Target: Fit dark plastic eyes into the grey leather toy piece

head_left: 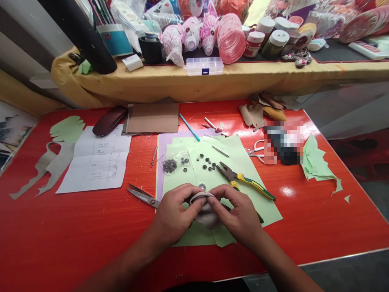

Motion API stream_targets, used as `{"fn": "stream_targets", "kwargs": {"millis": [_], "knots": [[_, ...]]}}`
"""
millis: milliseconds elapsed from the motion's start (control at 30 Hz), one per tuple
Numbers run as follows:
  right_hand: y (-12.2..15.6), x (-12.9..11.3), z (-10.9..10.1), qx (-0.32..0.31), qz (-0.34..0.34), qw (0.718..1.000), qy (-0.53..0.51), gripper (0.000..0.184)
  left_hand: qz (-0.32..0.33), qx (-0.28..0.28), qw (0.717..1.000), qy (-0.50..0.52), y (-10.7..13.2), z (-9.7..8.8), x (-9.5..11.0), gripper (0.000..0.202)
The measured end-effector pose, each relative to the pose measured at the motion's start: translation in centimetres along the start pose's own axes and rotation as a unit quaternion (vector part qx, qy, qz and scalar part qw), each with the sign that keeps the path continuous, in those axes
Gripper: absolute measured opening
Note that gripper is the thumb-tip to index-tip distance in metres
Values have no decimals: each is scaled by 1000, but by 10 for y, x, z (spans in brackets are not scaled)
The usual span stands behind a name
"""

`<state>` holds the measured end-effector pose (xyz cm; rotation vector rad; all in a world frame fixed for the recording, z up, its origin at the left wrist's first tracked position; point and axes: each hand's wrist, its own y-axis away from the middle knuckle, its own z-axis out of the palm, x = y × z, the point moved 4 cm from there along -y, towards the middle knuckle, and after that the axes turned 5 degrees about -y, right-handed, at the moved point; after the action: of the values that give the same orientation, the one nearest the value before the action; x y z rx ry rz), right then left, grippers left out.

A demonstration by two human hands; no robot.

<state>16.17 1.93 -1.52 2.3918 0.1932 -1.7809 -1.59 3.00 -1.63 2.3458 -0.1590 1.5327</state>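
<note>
My left hand point(179, 209) and my right hand point(238, 211) pinch the edge of a small grey fabric or leather piece point(208, 219), thumbs on the near side. Its folded rim shows between the two thumbs. A round metal disc point(202, 186) lies just beyond the fingertips. Pliers point(240, 178) with yellow and green handles rest beside my right hand, partly hidden by it. Several dark snap buttons point(209, 163) are scattered on the green paper point(258, 198). Next to them is a clear bag point(174, 160) of small metal parts. Scissors point(144, 195) lie left of my left hand, partly covered.
A sketched white sheet point(97, 162), a dark oval case point(110, 121) and brown boards point(152, 118) lie at the left. White-handled scissors point(257, 152), a blurred dark object point(284, 144) and green scraps point(320, 160) are at the right. Jars point(275, 42) crowd the raised shelf behind.
</note>
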Motion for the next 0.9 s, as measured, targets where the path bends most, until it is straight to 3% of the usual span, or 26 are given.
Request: {"fn": "stream_targets", "kwargs": {"millis": [200, 467, 667, 767, 900], "knots": [[2, 4, 1, -29, 11, 999, -41, 13, 19, -13, 1000, 2, 1, 0, -5, 10], [0, 10, 1, -51, 77, 989, -117, 24, 139, 13, 988, -65, 3, 0, -12, 18], [-3, 13, 4, -67, 104, 980, -158, 18, 191, 32, 977, -87, 2, -1, -12, 22], [-5, 15, 5, -74, 120, 975, -170, 20, 169, 28, 983, -68, 3, -2, -11, 21], [-6, 18, 7, -75, 129, 976, -162, 24, 2, -3, 1000, 11, -1, -1, -18, 11]]}}
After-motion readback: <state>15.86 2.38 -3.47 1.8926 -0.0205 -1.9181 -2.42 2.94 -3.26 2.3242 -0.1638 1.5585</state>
